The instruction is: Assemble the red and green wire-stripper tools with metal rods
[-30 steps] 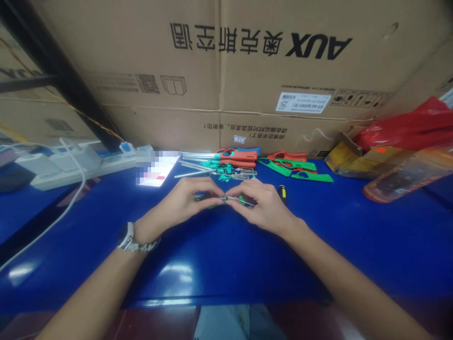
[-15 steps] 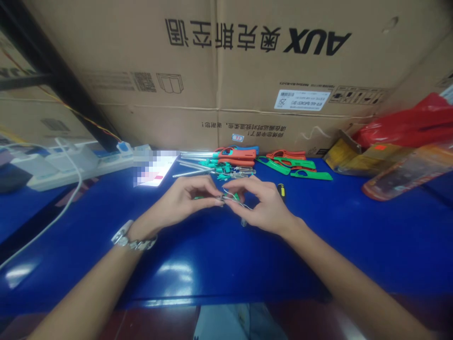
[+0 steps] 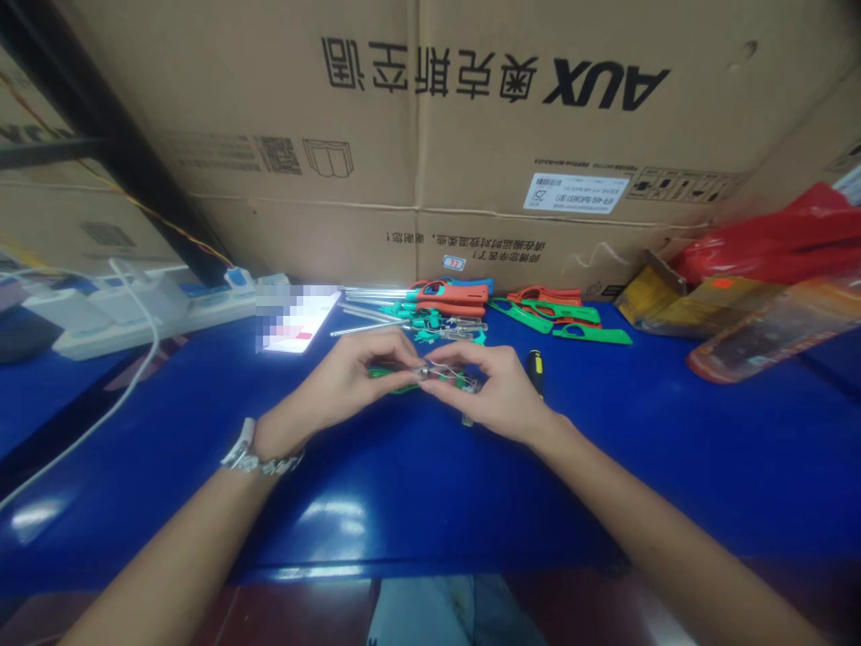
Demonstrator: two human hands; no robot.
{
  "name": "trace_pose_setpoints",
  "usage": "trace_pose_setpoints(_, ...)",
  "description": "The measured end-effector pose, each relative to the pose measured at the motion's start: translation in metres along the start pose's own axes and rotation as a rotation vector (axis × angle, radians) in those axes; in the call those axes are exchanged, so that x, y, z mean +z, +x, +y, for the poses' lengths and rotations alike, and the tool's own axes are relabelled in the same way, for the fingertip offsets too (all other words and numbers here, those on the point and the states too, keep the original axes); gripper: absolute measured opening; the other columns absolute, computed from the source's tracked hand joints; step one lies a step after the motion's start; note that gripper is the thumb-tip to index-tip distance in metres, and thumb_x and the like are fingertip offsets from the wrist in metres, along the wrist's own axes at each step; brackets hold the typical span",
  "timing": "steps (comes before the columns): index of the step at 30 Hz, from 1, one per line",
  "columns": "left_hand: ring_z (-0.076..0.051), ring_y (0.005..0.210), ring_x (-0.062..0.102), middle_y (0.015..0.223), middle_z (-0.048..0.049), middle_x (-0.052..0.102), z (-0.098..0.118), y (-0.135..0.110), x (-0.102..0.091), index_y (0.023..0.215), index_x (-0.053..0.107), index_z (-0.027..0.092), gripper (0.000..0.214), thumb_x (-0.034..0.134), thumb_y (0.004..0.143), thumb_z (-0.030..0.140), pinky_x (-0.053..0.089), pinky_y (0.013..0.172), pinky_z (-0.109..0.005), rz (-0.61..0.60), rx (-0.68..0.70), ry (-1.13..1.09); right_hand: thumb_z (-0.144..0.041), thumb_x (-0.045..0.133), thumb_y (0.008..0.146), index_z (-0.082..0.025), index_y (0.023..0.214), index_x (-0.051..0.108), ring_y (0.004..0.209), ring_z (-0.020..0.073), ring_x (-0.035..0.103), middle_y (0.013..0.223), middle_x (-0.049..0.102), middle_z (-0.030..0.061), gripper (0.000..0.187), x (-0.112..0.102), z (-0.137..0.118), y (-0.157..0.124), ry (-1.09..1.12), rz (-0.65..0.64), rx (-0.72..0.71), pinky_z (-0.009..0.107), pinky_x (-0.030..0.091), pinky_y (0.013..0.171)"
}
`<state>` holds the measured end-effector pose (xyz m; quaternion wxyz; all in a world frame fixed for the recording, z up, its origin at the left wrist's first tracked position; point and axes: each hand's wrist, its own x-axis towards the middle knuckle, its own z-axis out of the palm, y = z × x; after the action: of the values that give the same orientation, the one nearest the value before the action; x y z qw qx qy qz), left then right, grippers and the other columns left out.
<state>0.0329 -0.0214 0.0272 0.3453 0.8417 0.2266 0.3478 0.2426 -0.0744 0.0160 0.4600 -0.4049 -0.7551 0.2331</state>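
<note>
Above the blue table, my left hand (image 3: 356, 372) pinches a small metal part (image 3: 424, 371) between thumb and fingertips. Opposite it, my right hand (image 3: 504, 390) is closed, its fingertips meeting the same part, with a thin white wire (image 3: 440, 362) running along the fingers. A green lighter casing (image 3: 396, 380) shows partly behind my left fingers, and a clear piece (image 3: 467, 419) lies under my right hand. Just right of that hand is a black and yellow screwdriver handle (image 3: 536, 363). The exact kind of the tiny metal part is too small to make out.
Long-nosed orange lighters (image 3: 454, 292) and loose parts lie behind my hands, with green casing halves (image 3: 569, 312) beside them. A bright phone (image 3: 306, 327) and a power strip (image 3: 100, 334) are left. An orange bottle (image 3: 760, 336) and cardboard box (image 3: 646, 301) stand right.
My fingertips have shifted slightly around the small metal part, and more of the green casing and the screwdriver handle shows. The wire has moved with my right fingers.
</note>
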Motion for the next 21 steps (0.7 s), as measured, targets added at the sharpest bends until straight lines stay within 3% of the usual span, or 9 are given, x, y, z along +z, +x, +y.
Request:
trace_pose_setpoints(4,-0.013,0.074,0.063,0.081,-0.0025,0.068,0.002,0.0,0.003,0.086,0.069,0.016,0.012,0.072,0.086,0.028,0.051,0.068,-0.024,0.011,-0.008,0.1,-0.028,0.07,0.087,-0.019,0.09,0.073,0.073,0.0141,0.068,0.082,0.075,0.0008,0.01,0.001,0.001,0.001,0.007,-0.011,0.047,0.025,0.051,0.068)
trace_pose_setpoints(8,-0.013,0.071,0.063,0.08,-0.0019,0.069,0.0,0.001,0.001,0.089,0.07,0.016,0.015,0.072,0.085,0.03,0.05,0.066,-0.023,-0.014,-0.052,0.138,-0.029,0.067,0.09,-0.018,0.083,0.073,0.066,0.0124,0.064,0.075,0.073,-0.0002,0.014,0.001,0.003,0.003,-0.008,-0.034,0.102,0.025,0.047,0.064)
trace_pose_setpoints(13,-0.014,0.07,0.064,0.08,-0.0028,0.071,-0.009,0.0,-0.006,0.094,0.074,0.017,0.017,0.067,0.089,0.032,0.049,0.066,-0.025,-0.098,-0.083,0.19,-0.028,0.067,0.089,-0.018,0.08,0.072,0.07,0.0134,0.063,0.077,0.073,-0.0001,0.015,0.002,0.009,0.007,-0.027,-0.097,0.169,0.025,0.045,0.065)
trace_pose_setpoints(21,-0.016,0.075,0.065,0.087,-0.0044,0.072,-0.022,-0.002,-0.011,0.093,0.075,0.018,0.015,0.065,0.089,0.028,0.05,0.071,-0.027,-0.178,-0.113,0.268,-0.027,0.068,0.089,-0.02,0.09,0.075,0.08,0.0159,0.064,0.087,0.071,0.0032,0.01,0.006,0.028,0.009,-0.188,-0.165,0.034,0.03,0.048,0.075)
